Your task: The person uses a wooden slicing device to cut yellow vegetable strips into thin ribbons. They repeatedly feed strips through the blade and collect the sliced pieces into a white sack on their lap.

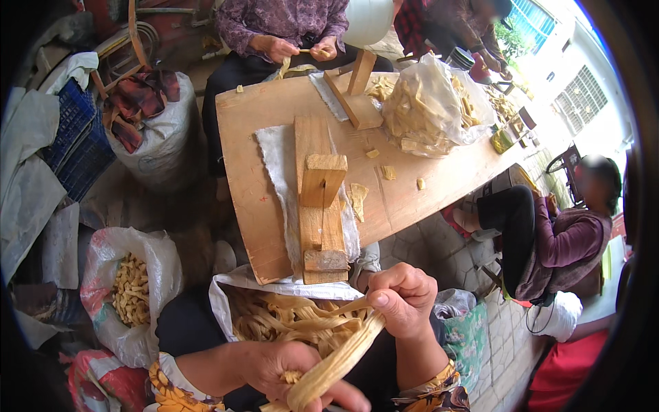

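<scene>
A long, pale tan, flat strip (340,356) of pliable material runs between my two hands. The fingers of my right hand (404,298) pinch its upper end. Lower down, my left hand (293,365) holds the other end, with a small rolled piece (291,377) showing at its palm. Beneath them, a white woven sack (222,301) lies open across my lap, full of similar tangled strips (298,319). Beyond the sack, a wooden block device (323,206) with an upright piece rests on a white cloth (278,170) on the wooden table.
On the wooden table (247,206) stand another wooden device (355,98) and a plastic bag (427,113) of pieces. At left, an open sack (131,288) holds small rolled pieces. A person (288,31) works opposite; another person (556,232) sits at right.
</scene>
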Available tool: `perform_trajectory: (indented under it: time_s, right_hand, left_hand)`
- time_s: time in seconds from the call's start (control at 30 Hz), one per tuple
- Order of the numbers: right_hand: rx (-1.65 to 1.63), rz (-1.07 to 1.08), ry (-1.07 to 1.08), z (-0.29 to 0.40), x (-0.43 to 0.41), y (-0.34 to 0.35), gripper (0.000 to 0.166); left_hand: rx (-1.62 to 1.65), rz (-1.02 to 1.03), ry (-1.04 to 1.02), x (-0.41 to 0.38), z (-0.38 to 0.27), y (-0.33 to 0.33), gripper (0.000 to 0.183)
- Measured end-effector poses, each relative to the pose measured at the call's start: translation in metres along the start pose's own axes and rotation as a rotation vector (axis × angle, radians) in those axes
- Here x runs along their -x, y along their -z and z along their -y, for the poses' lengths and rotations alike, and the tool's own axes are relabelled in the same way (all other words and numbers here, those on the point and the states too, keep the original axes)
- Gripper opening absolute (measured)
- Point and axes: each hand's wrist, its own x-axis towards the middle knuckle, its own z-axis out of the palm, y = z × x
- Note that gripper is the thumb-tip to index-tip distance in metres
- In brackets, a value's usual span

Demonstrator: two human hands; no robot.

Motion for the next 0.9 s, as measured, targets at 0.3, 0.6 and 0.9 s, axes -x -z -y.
perform_trajectory:
  time_s: [0.3, 0.6, 0.9]
  right_hand:
    - [-0.471, 0.45, -1.053, -0.033, 0.013, -0.008, 0.01]
    - [-0.272, -0.045, -0.443, -0.03, 0.027, -0.031, 0.011]
    - [0.568, 0.275, -0.176, -0.035, 0.031, -0.031, 0.02]
  left_hand:
    - [-1.915, -0.53, -0.517, 0.008, -0.005, 0.039, 0.044]
    - [-1.822, -0.899, -0.525, 0.006, 0.001, 0.033, 0.036]
    - [-1.858, -0.807, -0.263, 0.01, 0.005, 0.03, 0.019]
